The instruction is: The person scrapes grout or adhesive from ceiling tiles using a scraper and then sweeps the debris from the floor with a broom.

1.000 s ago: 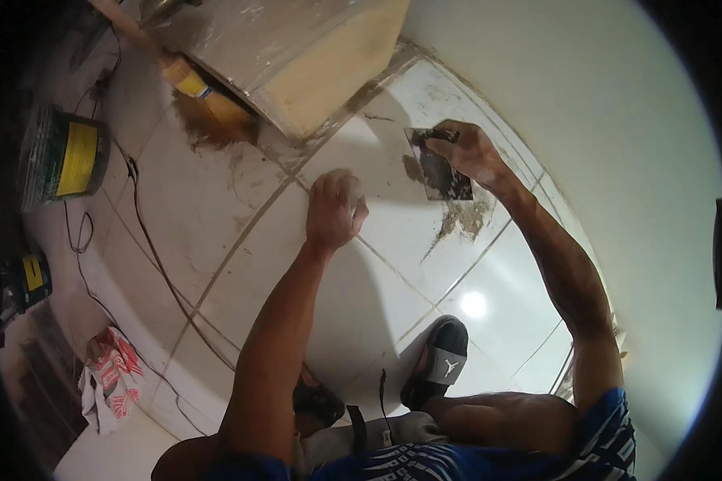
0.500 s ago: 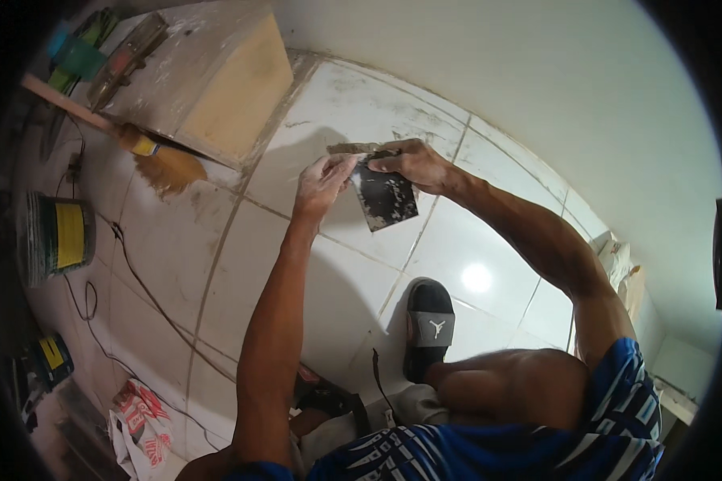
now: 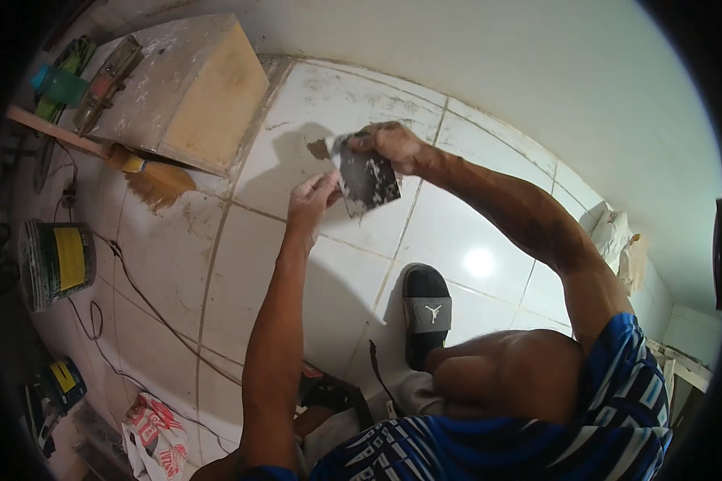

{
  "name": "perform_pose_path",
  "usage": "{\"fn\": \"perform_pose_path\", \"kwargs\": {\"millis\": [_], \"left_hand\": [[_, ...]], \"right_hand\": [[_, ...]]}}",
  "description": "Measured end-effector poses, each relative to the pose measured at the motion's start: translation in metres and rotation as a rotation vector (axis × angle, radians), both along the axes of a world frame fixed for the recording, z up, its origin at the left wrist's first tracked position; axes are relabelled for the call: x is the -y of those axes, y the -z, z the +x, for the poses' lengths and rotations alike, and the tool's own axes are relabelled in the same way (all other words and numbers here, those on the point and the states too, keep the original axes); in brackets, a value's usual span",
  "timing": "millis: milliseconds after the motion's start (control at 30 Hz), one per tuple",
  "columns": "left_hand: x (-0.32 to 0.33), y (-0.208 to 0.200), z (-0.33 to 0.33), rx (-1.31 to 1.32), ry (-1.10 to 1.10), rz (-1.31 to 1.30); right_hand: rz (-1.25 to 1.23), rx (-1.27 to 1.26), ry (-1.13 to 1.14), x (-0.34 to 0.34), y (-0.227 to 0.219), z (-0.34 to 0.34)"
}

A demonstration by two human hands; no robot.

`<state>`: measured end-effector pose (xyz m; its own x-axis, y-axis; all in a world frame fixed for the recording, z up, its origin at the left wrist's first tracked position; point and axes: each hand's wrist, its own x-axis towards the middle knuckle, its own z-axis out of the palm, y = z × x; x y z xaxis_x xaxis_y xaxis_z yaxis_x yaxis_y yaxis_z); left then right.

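Note:
A flat, dark rectangular plate point(image 3: 369, 180), speckled and smeared with white residue, is held tilted above the tiled floor. My right hand point(image 3: 393, 146) is closed round its upper edge, fingers curled over the top. At the plate's left edge is my left hand point(image 3: 313, 196), its fingers drawn together against that side; exactly how the fingertips grip is hard to see. A pale strip shows along the plate's left border. Just left of its upper corner, a small brown patch point(image 3: 318, 149) appears; whether it lies on the floor I cannot tell.
A dusty box-like cabinet point(image 3: 208, 88) stands at the far left, with a broom point(image 3: 160, 184) beside it. Buckets point(image 3: 70, 256), dark cables point(image 3: 148, 293) and a red-and-white bag point(image 3: 154, 437) lie along the left. White bags point(image 3: 610, 236) rest by the right wall.
The plate and my right hand have shifted up and left. My left hand has slid lower along the plate's left edge. The view has shifted slightly.

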<state>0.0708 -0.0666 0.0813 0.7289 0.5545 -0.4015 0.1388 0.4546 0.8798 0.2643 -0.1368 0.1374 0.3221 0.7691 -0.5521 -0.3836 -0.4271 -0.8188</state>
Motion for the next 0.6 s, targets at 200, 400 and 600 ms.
{"fn": "perform_pose_path", "kwargs": {"millis": [200,400,600], "left_hand": [[0.014,0.018,-0.012,-0.272,0.341,0.111],[-0.003,0.009,-0.025,-0.319,0.240,0.138],[-0.002,-0.019,-0.027,-0.236,0.088,-0.027]], "right_hand": [[0.091,0.032,0.075,0.016,0.021,0.050],[-0.012,-0.006,0.127,0.020,0.019,0.032],[0.002,0.010,-0.172,-0.001,0.037,-0.005]]}}
